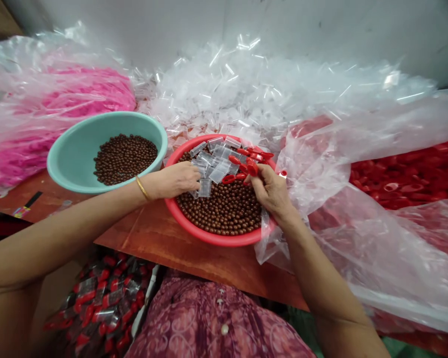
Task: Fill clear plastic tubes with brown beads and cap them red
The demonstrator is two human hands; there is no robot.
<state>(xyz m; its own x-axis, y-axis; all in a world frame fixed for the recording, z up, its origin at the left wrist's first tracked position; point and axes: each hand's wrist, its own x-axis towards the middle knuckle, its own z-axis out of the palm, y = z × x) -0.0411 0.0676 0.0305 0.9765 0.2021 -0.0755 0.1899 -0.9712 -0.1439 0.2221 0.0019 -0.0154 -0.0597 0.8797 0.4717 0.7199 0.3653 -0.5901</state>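
Here, by the front edge of the desk (153, 238), a red basin (209, 235) holds brown beads (224, 211), clear cases (220, 171) and red caps (252, 168). The right hand (272, 188) pinches at least one cap; the left hand (181, 179) touches the cases, though whether it grips any I cannot tell. A teal basin (72, 154) sits nearer the left end.

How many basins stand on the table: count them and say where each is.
2. The teal basin stands on the left; the red basin is to its right, with the left hand and right hand at it. Any others would be hidden.
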